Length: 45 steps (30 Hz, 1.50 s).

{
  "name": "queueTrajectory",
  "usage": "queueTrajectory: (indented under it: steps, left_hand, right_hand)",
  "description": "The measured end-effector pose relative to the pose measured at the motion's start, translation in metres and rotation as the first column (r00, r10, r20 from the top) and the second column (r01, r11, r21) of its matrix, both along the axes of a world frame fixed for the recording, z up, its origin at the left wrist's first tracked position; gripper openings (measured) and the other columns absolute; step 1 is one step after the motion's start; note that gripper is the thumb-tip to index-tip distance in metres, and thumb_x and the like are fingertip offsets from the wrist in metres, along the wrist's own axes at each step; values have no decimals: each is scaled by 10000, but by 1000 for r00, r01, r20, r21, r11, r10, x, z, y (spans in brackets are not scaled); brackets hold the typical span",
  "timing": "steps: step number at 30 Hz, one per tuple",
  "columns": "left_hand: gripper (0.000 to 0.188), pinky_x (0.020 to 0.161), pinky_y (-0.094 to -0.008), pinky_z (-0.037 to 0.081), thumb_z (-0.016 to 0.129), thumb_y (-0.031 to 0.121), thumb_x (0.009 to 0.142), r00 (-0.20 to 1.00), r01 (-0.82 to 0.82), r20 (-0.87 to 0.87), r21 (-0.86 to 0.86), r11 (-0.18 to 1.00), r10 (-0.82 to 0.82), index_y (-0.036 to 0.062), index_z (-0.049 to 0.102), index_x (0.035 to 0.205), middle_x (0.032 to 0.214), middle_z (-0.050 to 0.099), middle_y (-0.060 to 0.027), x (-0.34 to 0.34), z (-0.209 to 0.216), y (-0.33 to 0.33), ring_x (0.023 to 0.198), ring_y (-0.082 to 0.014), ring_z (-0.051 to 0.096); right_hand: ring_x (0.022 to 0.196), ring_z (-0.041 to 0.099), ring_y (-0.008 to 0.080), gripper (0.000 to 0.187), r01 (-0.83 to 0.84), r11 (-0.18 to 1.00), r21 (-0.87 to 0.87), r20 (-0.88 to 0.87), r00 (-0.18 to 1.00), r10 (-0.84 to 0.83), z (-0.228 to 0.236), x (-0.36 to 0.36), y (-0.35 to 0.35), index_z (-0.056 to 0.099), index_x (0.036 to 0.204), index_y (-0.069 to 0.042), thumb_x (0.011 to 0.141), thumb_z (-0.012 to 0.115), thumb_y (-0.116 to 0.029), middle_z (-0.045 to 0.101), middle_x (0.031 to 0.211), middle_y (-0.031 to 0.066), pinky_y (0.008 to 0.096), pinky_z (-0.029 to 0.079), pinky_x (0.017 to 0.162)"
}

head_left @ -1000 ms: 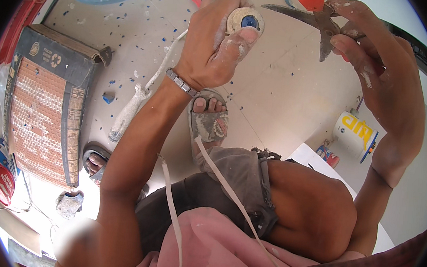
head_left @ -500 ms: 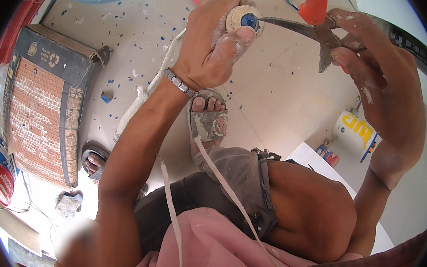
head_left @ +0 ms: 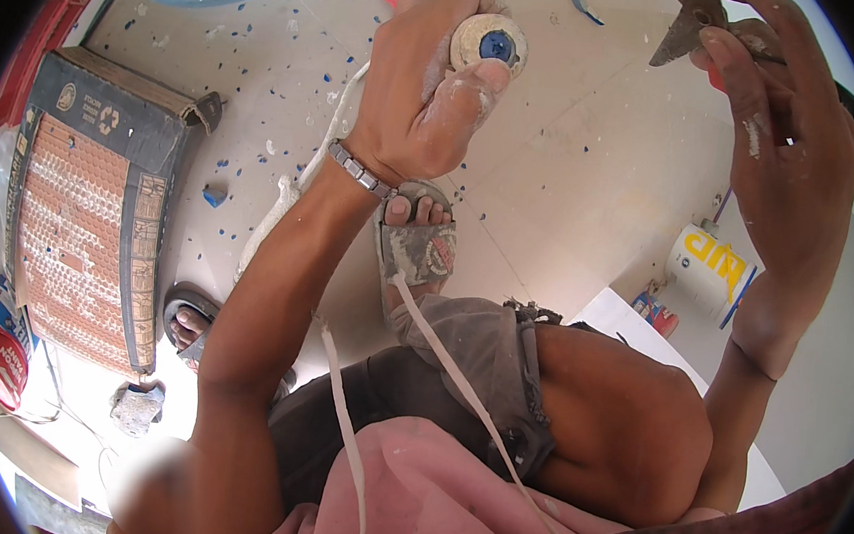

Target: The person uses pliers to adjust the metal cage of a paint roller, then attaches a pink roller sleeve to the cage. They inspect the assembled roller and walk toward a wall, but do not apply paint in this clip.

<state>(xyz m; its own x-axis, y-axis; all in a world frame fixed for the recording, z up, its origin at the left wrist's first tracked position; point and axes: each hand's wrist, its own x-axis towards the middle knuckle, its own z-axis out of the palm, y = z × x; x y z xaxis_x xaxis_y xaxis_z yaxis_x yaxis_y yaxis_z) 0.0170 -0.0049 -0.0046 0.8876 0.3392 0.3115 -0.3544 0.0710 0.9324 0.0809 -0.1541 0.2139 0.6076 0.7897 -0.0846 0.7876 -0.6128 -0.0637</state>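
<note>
My left hand [head_left: 416,90] is closed around a round, cream-coloured piece with a blue centre [head_left: 497,47]. Its ring-shaped end faces up, and my thumb presses its lower edge; the rest is hidden in my fist. At the upper right, my right hand [head_left: 794,125] grips metal scissors [head_left: 688,37] with orange-red handles, spread wide. Part of the scissors runs out of the picture at the top. White dust marks both hands. The blades stand well apart from the round piece.
Blue chips lie scattered over the tiled floor, with a larger blue scrap [head_left: 585,7] near the top. A worn cardboard box [head_left: 94,231] stands left. A white bucket [head_left: 710,269] is at right. A white cord [head_left: 276,215] runs behind my left forearm, near my sandalled foot [head_left: 418,231].
My right hand has moved up and right with the scissors, taking the blade tip away from the blue centre. My left hand and the round piece have barely shifted.
</note>
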Motion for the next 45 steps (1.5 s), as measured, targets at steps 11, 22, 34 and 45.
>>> queueTrajectory:
  steps: [11,22,34,45]
  left_hand:
    - [610,627,-375,397,477,642,917,1000,-12,0,41,999,12,35,539,893,728,514,-79,1,5,5,669,-205,479]
    - [468,573,-359,382,511,485,907,999,10,44,-45,999,-8,20,560,893,713,505,-71,1,4,2,622,-173,465]
    - [198,559,-331,376,496,155,768,992,85,103,-85,993,-76,-13,566,847,672,498,-75,2,11,-1,604,-161,447]
    - [292,635,-311,460,554,242,923,903,-249,416,296,922,110,-26,591,1030,805,621,-121,20,-18,-3,710,-178,580]
  right_hand:
    - [716,678,213,346,3,1000,30,-312,950,7,3,5,-6,580,1251,38,921,685,24,717,1176,188,268,537,666]
    - [622,587,220,348,-82,994,73,-224,970,96,-4,-1,5,571,1244,43,921,692,3,717,1143,189,267,494,603]
    - [586,600,224,365,-16,998,-64,-286,958,-3,18,18,8,598,1291,-26,936,681,-51,735,962,146,305,473,562]
    - [534,574,237,285,-158,960,-229,-37,987,154,22,-7,38,600,1240,-44,961,644,-82,709,828,121,328,443,536]
